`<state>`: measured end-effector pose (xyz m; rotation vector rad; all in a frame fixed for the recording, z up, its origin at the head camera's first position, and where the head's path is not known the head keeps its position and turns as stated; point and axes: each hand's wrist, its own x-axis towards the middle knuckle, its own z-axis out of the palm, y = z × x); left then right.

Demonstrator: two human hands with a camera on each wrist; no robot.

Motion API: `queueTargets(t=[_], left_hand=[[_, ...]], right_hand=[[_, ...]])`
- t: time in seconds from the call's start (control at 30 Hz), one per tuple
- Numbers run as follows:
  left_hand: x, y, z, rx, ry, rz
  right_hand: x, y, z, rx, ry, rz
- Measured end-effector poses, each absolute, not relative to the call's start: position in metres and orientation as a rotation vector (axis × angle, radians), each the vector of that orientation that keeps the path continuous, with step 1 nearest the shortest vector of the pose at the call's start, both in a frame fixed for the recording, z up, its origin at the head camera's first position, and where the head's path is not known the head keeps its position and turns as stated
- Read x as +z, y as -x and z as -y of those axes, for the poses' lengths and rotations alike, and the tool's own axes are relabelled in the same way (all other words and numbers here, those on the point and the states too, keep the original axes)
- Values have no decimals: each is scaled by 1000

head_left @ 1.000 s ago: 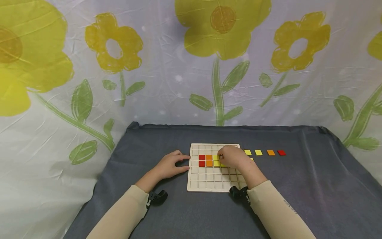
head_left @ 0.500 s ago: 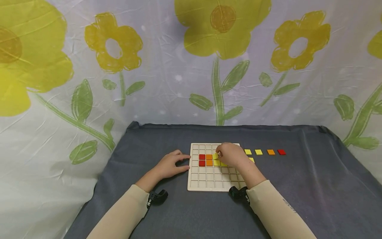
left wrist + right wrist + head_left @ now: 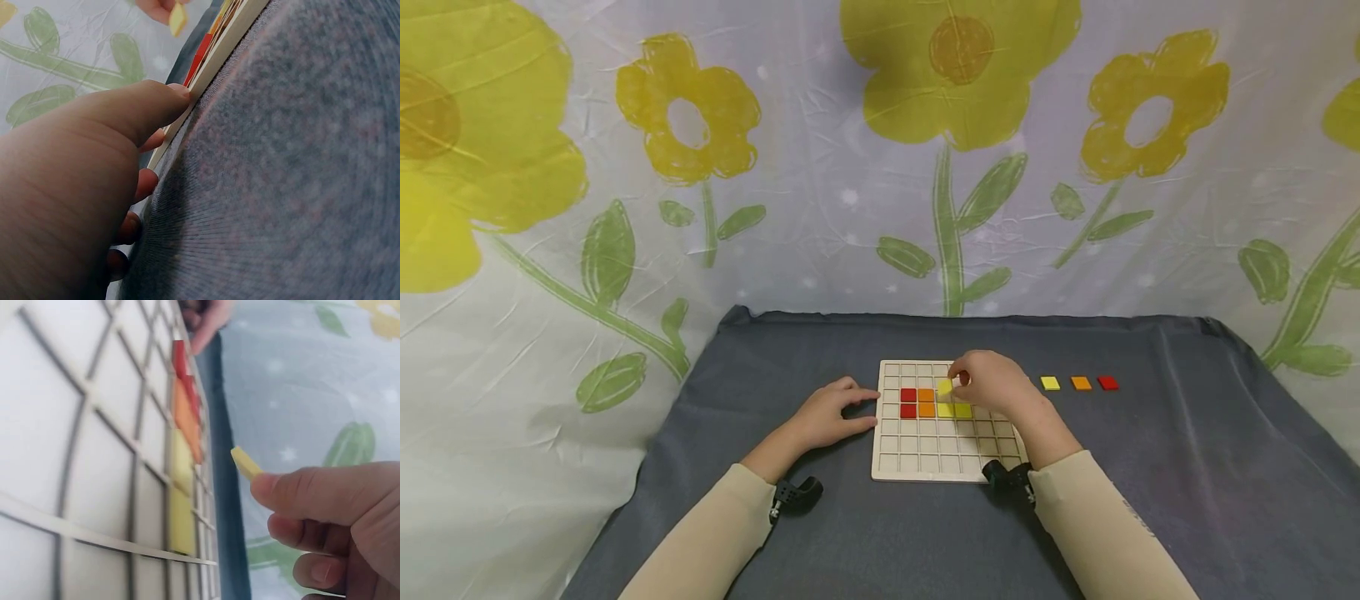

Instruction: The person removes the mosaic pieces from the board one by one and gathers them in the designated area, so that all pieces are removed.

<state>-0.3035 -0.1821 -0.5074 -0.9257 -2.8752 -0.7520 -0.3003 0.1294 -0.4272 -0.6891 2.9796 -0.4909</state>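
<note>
The left hand touches the left edge of a pale wooden grid board with thumb and forefinger, its other fingers spread in the left wrist view. Above the board, the right hand pinches a yellow tile; the right wrist view shows this tile tilted and clear of the grid. Two red tiles, two orange tiles and two yellow tiles lie in board cells; the yellow pair sits side by side in the lower row.
Right of the board, a yellow tile, an orange tile and a red tile lie in a row on the dark cloth. A flower-printed curtain hangs behind. Each wrist carries a small black camera.
The right hand has risen and shifted slightly right, lifting the yellow tile off the upper row. It now covers loose yellow tiles seen earlier beside the board. The left hand has stayed put.
</note>
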Motion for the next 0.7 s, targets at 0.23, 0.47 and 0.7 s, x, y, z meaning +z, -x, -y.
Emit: queueTargets(t=[0.23, 0.47, 0.7], left_hand=[[-509, 304, 183, -747, 928, 2867], [-511, 305, 183, -738, 926, 2858], [-510, 305, 183, -730, 914, 2870]], right_hand=[[-412, 299, -141, -632, 708, -2969], [-400, 298, -155, -741, 662, -2956], [-392, 298, -173, -830, 605, -2959]])
